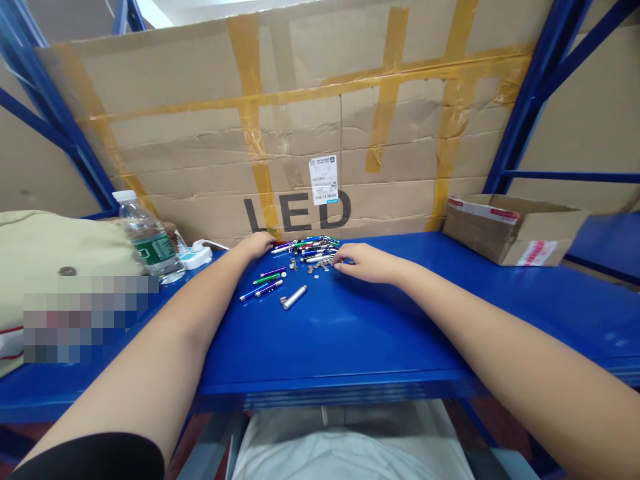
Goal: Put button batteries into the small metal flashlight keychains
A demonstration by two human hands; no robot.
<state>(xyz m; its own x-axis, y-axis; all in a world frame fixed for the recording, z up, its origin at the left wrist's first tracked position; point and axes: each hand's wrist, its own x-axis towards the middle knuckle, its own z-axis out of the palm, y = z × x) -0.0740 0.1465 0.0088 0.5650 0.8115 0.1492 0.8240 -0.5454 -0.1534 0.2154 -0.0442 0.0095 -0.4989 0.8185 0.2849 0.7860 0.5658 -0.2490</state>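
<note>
A pile of small, shiny, pen-like metal tubes [313, 248] in several colours lies near the back of the blue table. My left hand [260, 245] rests at the pile's left end; its fingers point to the right and their tips are partly hidden. At the right end, my right hand [353, 260] has thumb and fingers curled together beside small round silver discs [313, 268]. What it pinches, if anything, is too small to name. Nearer to me lie a green tube [267, 279], a blue tube [251, 292], purple ones, and a silver tube [295, 297] with a short end piece.
Behind the pile stands a large taped cardboard sheet [190, 160] marked LED. To the right sits an open cardboard box [480, 230]. On the left are a water bottle [150, 240], a white power strip [196, 256] and a pale bag [60, 247]. Blue rack posts [530, 93] flank the table [340, 347].
</note>
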